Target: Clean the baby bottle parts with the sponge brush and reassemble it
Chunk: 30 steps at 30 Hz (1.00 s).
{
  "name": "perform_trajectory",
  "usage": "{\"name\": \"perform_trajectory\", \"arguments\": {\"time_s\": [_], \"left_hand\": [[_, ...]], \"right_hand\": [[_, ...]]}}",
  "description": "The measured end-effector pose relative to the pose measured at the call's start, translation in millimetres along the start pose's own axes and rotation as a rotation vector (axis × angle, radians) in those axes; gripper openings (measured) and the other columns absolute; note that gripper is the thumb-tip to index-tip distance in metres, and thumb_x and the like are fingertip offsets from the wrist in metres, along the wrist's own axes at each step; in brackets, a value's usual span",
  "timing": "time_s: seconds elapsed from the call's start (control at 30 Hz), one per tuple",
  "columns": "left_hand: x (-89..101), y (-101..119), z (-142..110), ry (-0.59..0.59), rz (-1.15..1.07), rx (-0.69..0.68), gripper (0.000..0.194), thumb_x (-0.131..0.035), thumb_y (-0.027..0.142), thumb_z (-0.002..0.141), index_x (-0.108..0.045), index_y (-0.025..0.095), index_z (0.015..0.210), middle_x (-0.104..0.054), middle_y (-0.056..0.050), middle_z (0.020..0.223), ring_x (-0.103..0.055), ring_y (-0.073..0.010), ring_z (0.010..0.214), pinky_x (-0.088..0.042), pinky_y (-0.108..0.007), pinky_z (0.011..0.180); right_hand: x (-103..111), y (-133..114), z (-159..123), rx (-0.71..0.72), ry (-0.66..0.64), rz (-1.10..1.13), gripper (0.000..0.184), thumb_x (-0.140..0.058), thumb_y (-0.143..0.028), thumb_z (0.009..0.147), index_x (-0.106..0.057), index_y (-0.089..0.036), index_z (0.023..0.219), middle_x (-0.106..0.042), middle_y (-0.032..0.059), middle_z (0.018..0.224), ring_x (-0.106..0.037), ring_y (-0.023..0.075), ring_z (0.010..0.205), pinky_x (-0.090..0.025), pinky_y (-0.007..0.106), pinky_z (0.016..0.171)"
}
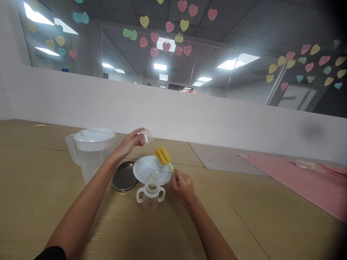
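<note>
Pale wood-grain worktop (46, 206) before a white partition (173, 108), paper hearts on the glass above it; head view only. Item: your left hand (129, 142), raised, fingers curled closed round a small clear plastic piece (145, 136). Item: your right hand (184, 186), clenched on the green stem of a yellow sponge bottle brush (162, 156), the sponge held above a round white plate (143, 166). Nearby: a clear baby bottle (150, 196) with two white handles, overlapping the plate's front edge in this view; a round dark metal tray (124, 176); a clear plastic pitcher (90, 159) with white lid. Farther right: a pink cloth (298, 184). Hard to make out: the clear piece's exact shape, partly behind your fingers; the stem's end, hidden in your right fist; any contents of the bottle.
</note>
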<state>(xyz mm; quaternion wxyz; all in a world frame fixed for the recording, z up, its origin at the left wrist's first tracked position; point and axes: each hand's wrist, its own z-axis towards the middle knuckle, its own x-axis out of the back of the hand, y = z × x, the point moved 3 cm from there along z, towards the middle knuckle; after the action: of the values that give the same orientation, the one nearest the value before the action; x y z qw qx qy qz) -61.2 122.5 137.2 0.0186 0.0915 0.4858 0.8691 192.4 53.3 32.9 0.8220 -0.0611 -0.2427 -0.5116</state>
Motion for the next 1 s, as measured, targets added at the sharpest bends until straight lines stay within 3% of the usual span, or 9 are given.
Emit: {"name": "perform_trajectory", "arguments": {"time_s": [0.1,0.2,0.33,0.43,0.53,0.63,0.8,0.9,1.0], "left_hand": [[-3.6,18,-6,-0.024,-0.170,-0.011,0.062,-0.058,0.044,0.078,-0.047,0.015,0.130,-0.061,-0.007,0.097,-0.059,-0.0178,0.085,-0.047,-0.038,0.085],[-20.1,29,-15,-0.135,-0.082,-0.002,0.056,-0.062,0.040,0.075,-0.053,0.018,0.126,-0.062,-0.006,0.095,-0.058,-0.0197,0.091,-0.045,-0.039,0.088],[-42.0,32,-24,-0.362,0.043,0.041,0.048,-0.058,0.041,0.079,-0.056,0.022,0.123,-0.063,-0.006,0.107,-0.056,-0.0228,0.102,-0.045,-0.037,0.088],[-47.8,30,-26,-0.425,0.090,0.063,0.048,-0.059,0.038,0.078,-0.055,0.021,0.123,-0.066,-0.006,0.097,-0.060,-0.0216,0.094,-0.047,-0.035,0.082],[-49.7,31,-28,-0.436,0.078,0.046,0.050,-0.061,0.035,0.076,-0.051,0.020,0.123,-0.066,-0.004,0.084,-0.062,-0.0205,0.086,-0.048,-0.034,0.077],[-51.4,39,-33,-0.429,0.152,-0.008,0.051,-0.064,0.038,0.074,-0.048,0.021,0.120,-0.065,-0.004,0.089,-0.061,-0.0204,0.090,-0.048,-0.033,0.077],[-57.3,49,-43,-0.367,0.589,-0.030,0.048,-0.051,0.057,0.080,-0.047,0.020,0.110,-0.064,-0.005,0.084,-0.059,-0.0202,0.074,-0.042,-0.029,0.062],[-58.7,40,-41,-0.274,0.841,-0.042,0.050,-0.046,0.062,0.079,-0.047,0.018,0.101,-0.063,-0.005,0.077,-0.057,-0.0205,0.066,-0.036,-0.028,0.056],[-56.2,18,-29,-0.310,0.842,-0.040,0.049,-0.045,0.061,0.080,-0.044,0.019,0.105,-0.063,-0.004,0.077,-0.058,-0.0205,0.066,-0.035,-0.027,0.056]], "right_hand": [[3,-4,1,0.022,0.019,0.005,0.022,-0.040,-0.020,0.091,-0.061,-0.014,0.090,-0.063,0.0016,0.061,-0.055,0.0090,0.052,-0.037,0.022,0.052],[5,-7,1,0.043,0.018,0.004,0.021,-0.040,-0.019,0.091,-0.061,-0.014,0.091,-0.063,0.0013,0.060,-0.056,0.0092,0.052,-0.038,0.022,0.053],[2,-8,-1,0.078,0.021,-0.004,0.022,-0.038,-0.019,0.092,-0.060,-0.013,0.092,-0.064,0.0023,0.060,-0.058,0.0103,0.054,-0.039,0.023,0.054],[-2,-6,-3,0.042,0.059,0.004,0.023,-0.037,-0.017,0.093,-0.059,-0.011,0.095,-0.066,0.0045,0.065,-0.059,0.0110,0.055,-0.039,0.023,0.053],[-1,-4,-2,-0.004,0.097,-0.013,0.024,-0.036,-0.018,0.094,-0.059,-0.010,0.095,-0.065,0.0042,0.062,-0.058,0.0114,0.051,-0.038,0.024,0.050],[1,-5,1,0.029,0.094,-0.025,0.023,-0.038,-0.017,0.093,-0.060,-0.011,0.097,-0.066,0.0048,0.064,-0.060,0.0120,0.054,-0.039,0.024,0.053],[0,-7,-1,0.105,0.059,-0.032,0.021,-0.042,-0.017,0.092,-0.061,-0.010,0.097,-0.066,0.0051,0.066,-0.060,0.0113,0.056,-0.041,0.023,0.055],[-6,-7,-4,0.128,0.020,-0.033,0.022,-0.041,-0.018,0.093,-0.062,-0.011,0.097,-0.065,0.0039,0.064,-0.060,0.0105,0.055,-0.040,0.023,0.054],[-10,-3,-5,0.116,-0.016,-0.069,0.024,-0.040,-0.020,0.093,-0.062,-0.012,0.097,-0.063,0.0028,0.062,-0.058,0.0097,0.055,-0.038,0.023,0.053]]}}
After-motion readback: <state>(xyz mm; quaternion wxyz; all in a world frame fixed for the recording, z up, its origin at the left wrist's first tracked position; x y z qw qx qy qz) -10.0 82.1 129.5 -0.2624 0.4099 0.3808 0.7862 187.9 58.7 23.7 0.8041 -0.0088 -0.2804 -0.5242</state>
